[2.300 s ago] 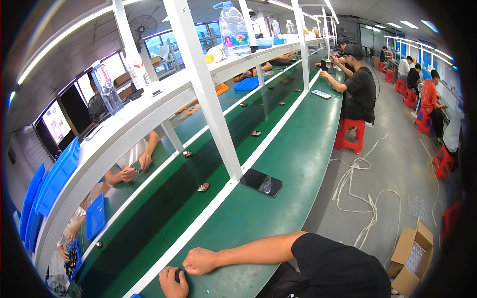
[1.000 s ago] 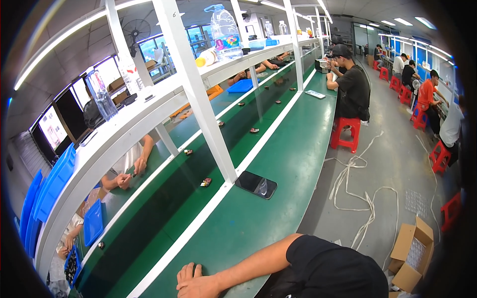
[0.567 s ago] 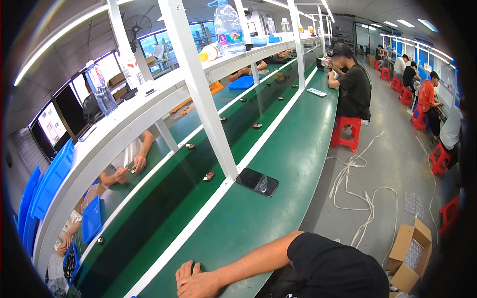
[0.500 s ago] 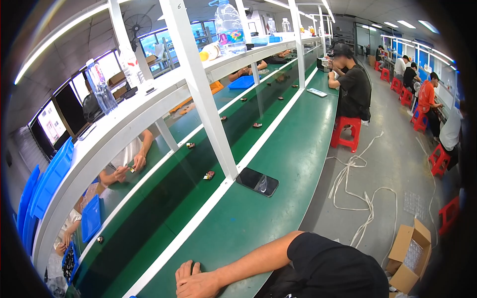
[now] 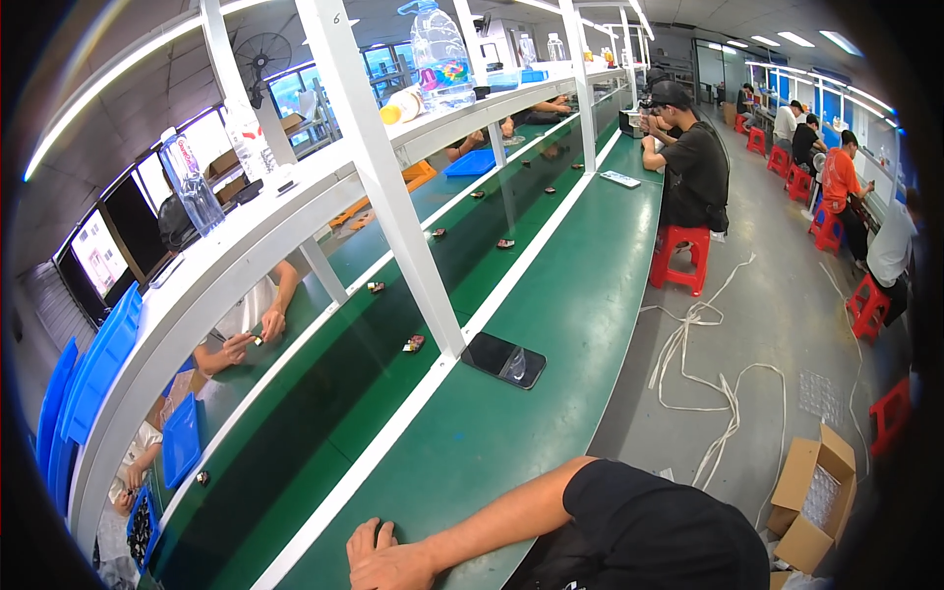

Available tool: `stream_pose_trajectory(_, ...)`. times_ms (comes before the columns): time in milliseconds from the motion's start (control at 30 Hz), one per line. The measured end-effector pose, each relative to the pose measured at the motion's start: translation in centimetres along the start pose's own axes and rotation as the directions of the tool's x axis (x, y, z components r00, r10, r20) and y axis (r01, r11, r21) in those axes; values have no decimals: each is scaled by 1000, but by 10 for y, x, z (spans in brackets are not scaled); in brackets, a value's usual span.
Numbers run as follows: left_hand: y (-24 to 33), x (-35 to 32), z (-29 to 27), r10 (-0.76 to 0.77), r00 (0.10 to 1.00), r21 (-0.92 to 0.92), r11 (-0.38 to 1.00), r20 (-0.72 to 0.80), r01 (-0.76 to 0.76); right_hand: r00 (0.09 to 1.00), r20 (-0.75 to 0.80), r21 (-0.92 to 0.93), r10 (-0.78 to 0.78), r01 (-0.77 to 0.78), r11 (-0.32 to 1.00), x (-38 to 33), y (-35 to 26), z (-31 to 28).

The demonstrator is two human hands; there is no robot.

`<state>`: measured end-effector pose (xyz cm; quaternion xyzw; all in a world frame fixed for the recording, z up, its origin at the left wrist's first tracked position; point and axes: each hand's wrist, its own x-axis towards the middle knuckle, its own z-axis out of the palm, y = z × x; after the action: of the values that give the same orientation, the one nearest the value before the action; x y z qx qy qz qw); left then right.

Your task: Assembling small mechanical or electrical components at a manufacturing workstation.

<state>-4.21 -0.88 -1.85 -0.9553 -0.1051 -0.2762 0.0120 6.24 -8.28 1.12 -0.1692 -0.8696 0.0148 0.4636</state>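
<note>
My right hand [image 5: 386, 562] rests palm down on the green worktop [image 5: 472, 442], near the lower edge of the view. Its fingers lie loosely on the surface, a little bent, and nothing shows in them. The forearm reaches in from the right, out of a black sleeve. My left hand is out of sight. Farther up the worktop, beside the foot of a white post, a black phone [image 5: 503, 361] lies flat, well away from my hand.
Left of a white rail, small parts such as this red-and-white one [image 5: 414, 343] lie spaced along the dark green conveyor belt [image 5: 324, 433]. Across it, a co-worker's hands [image 5: 254, 339] hold something small. A white shelf [image 5: 295, 202] carries bottles. An open carton [image 5: 814, 501] stands at right.
The view has shifted slightly. My right hand stays in the same place on the worktop, and the phone lies as before.
</note>
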Motion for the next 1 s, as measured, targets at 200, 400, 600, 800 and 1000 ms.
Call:
stream_pose_trajectory(200, -6, -3, -2, -31, 998, -18, 999, 63, 32, 999, -40, 10, -22, 23, 1000, 0, 3, 4)
stream_pose_trajectory(400, -7, -6, -5, -36, 997, -32, 999, 74, 38, 920, 131, -276, 371, -325, 904, 1, -7, -17)
stream_pose_trajectory(600, 7, 10, -26, -67, 996, -32, 997, 58, 69, 929, -81, -41, 361, -365, 930, -14, 30, -12)
stream_pose_trajectory(800, 25, 28, -46, -101, 994, -44, 994, 51, 103, 855, -104, 33, 508, -508, 861, -12, 29, -28)
stream_pose_trajectory(1000, 36, 41, -66, -136, 990, -44, 990, 29, 137, 744, 65, 218, 665, -661, 718, -13, 38, -32)
